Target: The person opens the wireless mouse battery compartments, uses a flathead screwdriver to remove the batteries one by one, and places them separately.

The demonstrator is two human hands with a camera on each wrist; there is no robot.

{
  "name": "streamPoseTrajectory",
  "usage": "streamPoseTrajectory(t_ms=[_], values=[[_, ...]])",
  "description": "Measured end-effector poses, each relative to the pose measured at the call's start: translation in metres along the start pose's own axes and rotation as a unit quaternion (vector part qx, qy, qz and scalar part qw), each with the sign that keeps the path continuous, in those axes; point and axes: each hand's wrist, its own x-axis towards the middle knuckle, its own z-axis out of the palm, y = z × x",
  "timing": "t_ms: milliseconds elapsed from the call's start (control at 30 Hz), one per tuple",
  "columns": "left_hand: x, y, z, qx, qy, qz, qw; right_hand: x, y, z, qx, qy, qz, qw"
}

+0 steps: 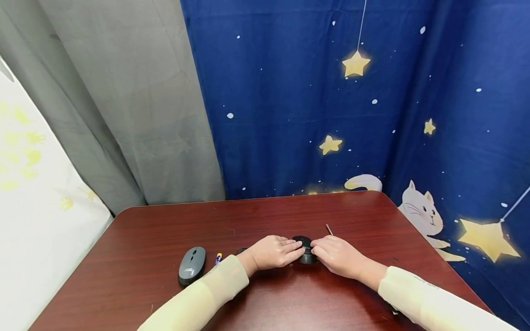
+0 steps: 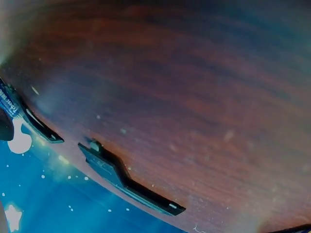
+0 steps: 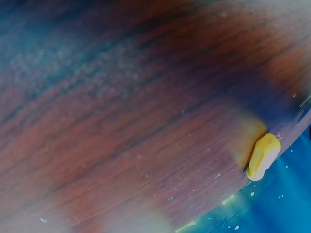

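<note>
In the head view, a small black computer mouse with a greyish lower edge is between my two hands near the middle of the table. My left hand holds it from the left, fingertips over its upper side. From the right, my right hand grips its other edge with bent fingers. Neither wrist view shows the held mouse. A thin metal shaft pokes out beyond my right hand. In the right wrist view a yellow, handle-like piece lies on the table.
A grey mouse sits on the reddish-brown table at left, beside a blue-and-yellow battery. The left wrist view shows a flat black plastic piece and a second dark strip. Curtains hang behind the table.
</note>
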Motion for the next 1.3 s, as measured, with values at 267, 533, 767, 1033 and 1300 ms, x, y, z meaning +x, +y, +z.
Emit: streamPoseTrajectory(t_ms=[267, 533, 767, 1033, 1300], values=[[0.0001, 0.0021, 0.0045, -0.008, -0.02, 0.0, 0.9998, -0.0037, -0.0009, 0.0037, -0.002, -0.035, 0.023, 0.9991], [-0.0008, 0.0002, 0.0058, -0.018, -0.037, 0.003, 0.9992, -0.0012, -0.0035, 0.0047, 0.014, -0.063, 0.045, 0.9969], [0.0033, -0.0013, 0.0048, -0.037, -0.051, -0.003, 0.998, -0.0008, -0.0046, 0.0061, 0.011, -0.064, 0.046, 0.9969], [0.0037, 0.0002, 0.004, -0.039, -0.084, -0.009, 0.9957, -0.0024, -0.0043, 0.0057, 0.002, -0.081, 0.054, 0.9953], [0.0086, 0.001, 0.0044, -0.035, -0.1, -0.015, 0.9943, -0.0047, -0.0028, 0.0065, -0.004, -0.078, 0.059, 0.9952]])
